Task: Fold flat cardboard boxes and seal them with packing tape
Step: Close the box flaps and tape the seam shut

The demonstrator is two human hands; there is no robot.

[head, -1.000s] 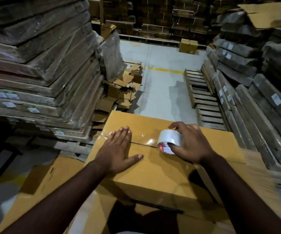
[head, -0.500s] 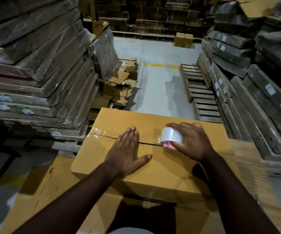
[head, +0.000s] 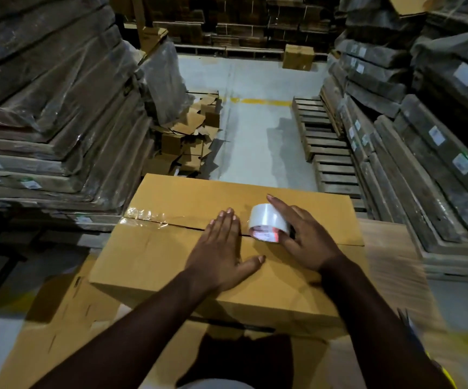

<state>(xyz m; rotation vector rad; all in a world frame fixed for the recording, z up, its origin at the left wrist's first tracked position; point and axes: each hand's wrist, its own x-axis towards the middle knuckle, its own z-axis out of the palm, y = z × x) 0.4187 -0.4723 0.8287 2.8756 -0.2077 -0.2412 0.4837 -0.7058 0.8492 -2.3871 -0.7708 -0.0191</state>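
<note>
Warehouse aisle, dim, with shrink-wrapped stacks of flat cardboard [head: 58, 113] to the left of a folded cardboard box [head: 171, 256] and wooden pallets [head: 328, 153] beyond its far right corner. On top of the box, the left hand [head: 221, 256] lies flat, fingers straight and released, pressing over the centre seam [head: 188, 226]. Just right of it on the same seam, the right hand [head: 308, 242] grasps a roll of clear packing tape [head: 268, 223], fingers curled round it. Shiny tape already covers the seam's left end. Flat cardboard sheets [head: 58, 318] lie under the box.
</note>
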